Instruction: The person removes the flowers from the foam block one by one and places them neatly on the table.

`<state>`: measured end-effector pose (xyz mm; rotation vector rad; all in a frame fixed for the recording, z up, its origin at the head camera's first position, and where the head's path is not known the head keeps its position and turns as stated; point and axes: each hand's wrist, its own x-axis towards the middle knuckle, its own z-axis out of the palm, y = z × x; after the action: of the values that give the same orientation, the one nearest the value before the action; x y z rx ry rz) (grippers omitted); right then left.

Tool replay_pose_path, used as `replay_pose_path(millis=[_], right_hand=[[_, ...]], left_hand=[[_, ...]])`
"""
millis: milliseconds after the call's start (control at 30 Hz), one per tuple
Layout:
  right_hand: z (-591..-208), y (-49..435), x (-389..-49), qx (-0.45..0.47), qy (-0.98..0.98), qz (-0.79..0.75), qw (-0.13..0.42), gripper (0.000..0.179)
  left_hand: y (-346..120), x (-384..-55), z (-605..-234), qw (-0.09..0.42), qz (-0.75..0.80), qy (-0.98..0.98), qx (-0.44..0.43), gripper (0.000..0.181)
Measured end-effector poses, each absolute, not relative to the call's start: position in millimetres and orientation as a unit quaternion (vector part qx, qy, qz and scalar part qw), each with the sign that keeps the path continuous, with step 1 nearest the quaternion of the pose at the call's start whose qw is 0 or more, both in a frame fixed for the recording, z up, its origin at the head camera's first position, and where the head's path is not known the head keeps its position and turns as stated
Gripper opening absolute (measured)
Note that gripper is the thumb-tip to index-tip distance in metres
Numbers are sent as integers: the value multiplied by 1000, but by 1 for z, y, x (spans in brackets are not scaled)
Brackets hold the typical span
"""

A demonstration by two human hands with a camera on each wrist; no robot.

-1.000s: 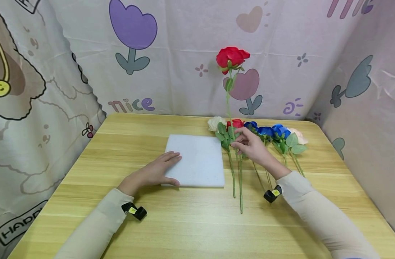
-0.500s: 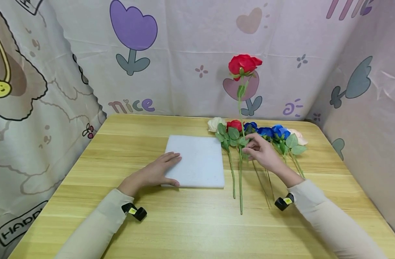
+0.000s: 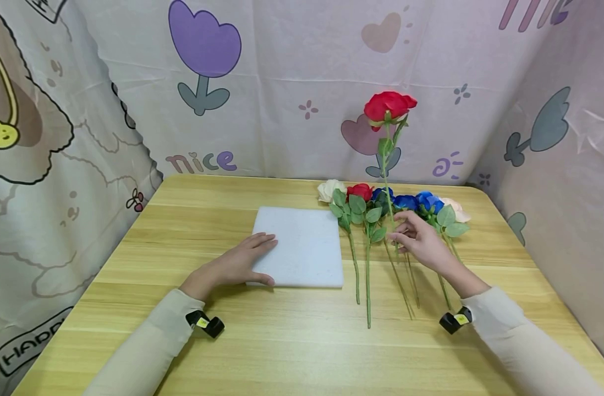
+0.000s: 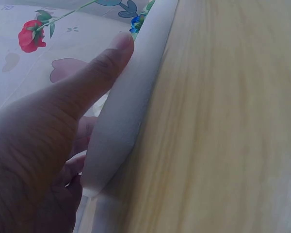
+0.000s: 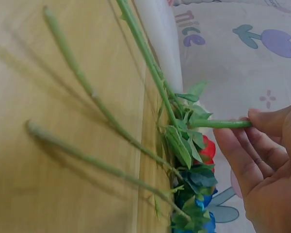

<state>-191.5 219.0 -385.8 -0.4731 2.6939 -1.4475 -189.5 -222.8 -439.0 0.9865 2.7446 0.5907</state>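
In the head view my right hand (image 3: 423,242) pinches the lower stem of an upright red rose (image 3: 388,107) between thumb and fingers. Its bloom stands high against the backdrop. The right wrist view shows the pinched green stem (image 5: 223,124) at the fingertips, above the lying flowers. My left hand (image 3: 237,258) rests on the left side of a white foam board (image 3: 302,247), fingers spread and nearly straight. In the left wrist view the thumb (image 4: 102,68) lies along the board's edge, and the other fingers are partly hidden behind it.
Right of the board lie a white rose (image 3: 331,190), a second red rose (image 3: 360,191), several blue roses (image 3: 428,201) and a pale pink one (image 3: 455,209). Their stems point toward the table's (image 3: 292,346) front. A printed cloth (image 3: 282,126) hangs behind.
My right hand has moved right and slightly toward the front, carrying the red rose with it; the bloom is lower than before. The left hand and the board have stayed put.
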Motion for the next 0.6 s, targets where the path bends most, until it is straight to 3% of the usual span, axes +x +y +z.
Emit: replay_pose_path(millis=[300,600], right_hand=[[-382,236,-179,-127,879,-458,31,42],[-386,260,-170,-101,890,-443,37,34]], left_hand=[[-223,-190,-439,78,197,918,334,109],[-224,-190,-440,80,195,919,334,110]])
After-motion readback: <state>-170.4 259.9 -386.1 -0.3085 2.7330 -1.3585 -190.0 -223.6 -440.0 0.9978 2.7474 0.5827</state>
